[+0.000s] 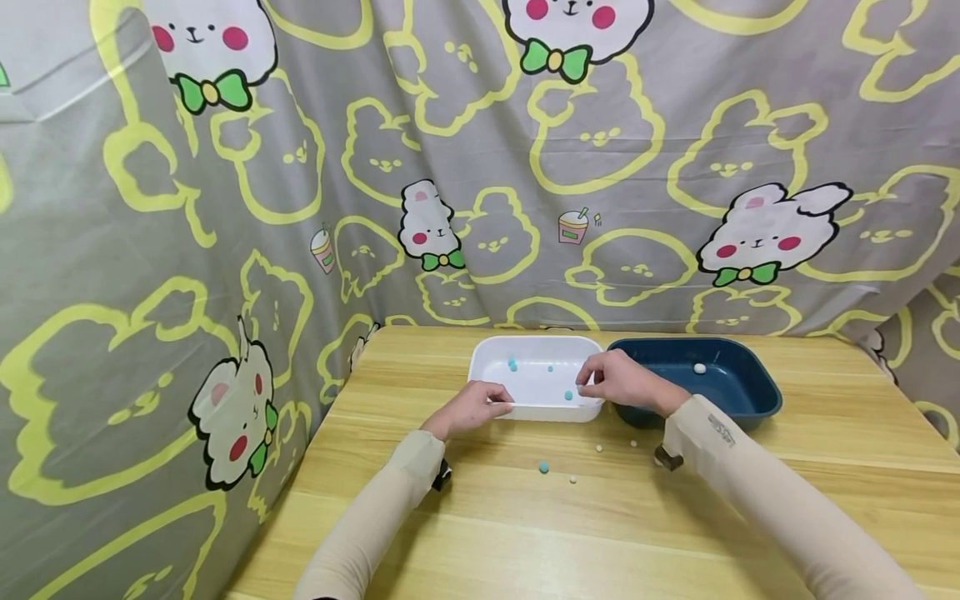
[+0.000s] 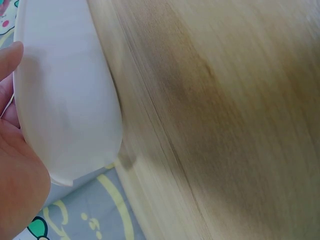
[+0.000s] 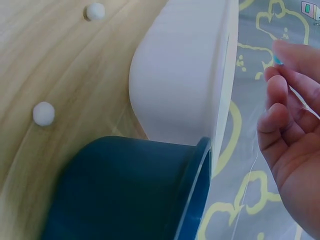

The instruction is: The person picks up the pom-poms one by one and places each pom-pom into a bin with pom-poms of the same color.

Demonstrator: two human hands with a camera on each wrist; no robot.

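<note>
A wooden table (image 1: 750,517), draped behind and on the left by a bunny-print curtain (image 1: 225,208), carries two tubs touching side by side near its far edge: a white tray (image 1: 495,354) and, to its right, a dark blue tray (image 1: 757,392). The person's left hand (image 1: 471,408) grips the white tray's near rim at its left corner; the left wrist view shows the palm against the tray's outer wall. The right hand (image 1: 622,379) hovers above the white tray's right end with fingers curled together, and the right wrist view shows a speck of teal at the fingertips (image 3: 287,55), apparently a pinched bead. Teal beads (image 1: 568,395) lie in the white tray, one white bead (image 1: 700,367) in the blue, and a few loose beads (image 1: 543,467) sit on the tabletop in front. The beads look tiny, light, round and likely to roll, best taken between two fingertips; the trays appear stiff, light plastic. Open table lies towards the near edge.
</note>
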